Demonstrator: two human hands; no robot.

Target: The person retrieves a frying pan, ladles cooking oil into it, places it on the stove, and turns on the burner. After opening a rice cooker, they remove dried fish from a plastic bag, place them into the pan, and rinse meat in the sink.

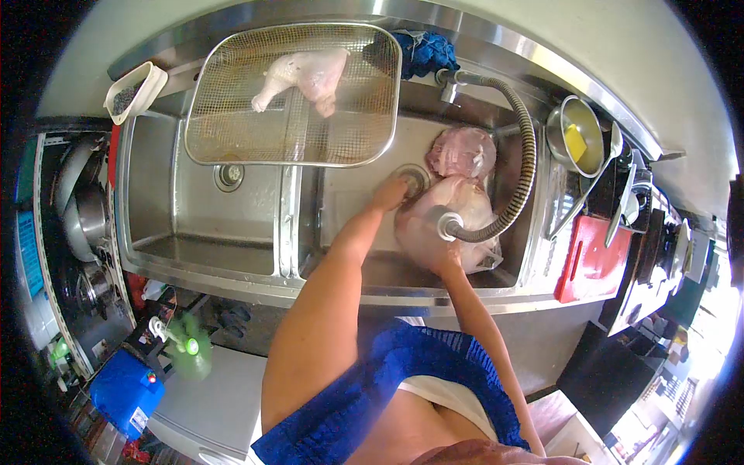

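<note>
Raw pale meat in what looks like clear plastic (469, 200) lies in the right basin, with a pinker piece of meat (463, 152) above it. My left hand (392, 191) is at the drain (414, 180), left of the meat; its fingers are too blurred to read. My right hand (445, 256) is at the lower side of the large piece, partly hidden below the white sprayer head (449, 225) of the hose. Across the top of the sink rests a wire mesh basket (225, 139) holding one raw chicken leg (306, 76).
Coiled metal hose (529, 147) arches over the right basin. To the right are a steel bowl (573, 167) with a yellow sponge (575, 143) and a red cutting board (595, 260). A blue cloth (426, 54) lies behind the sink; a white container (137, 93) stands at the left corner.
</note>
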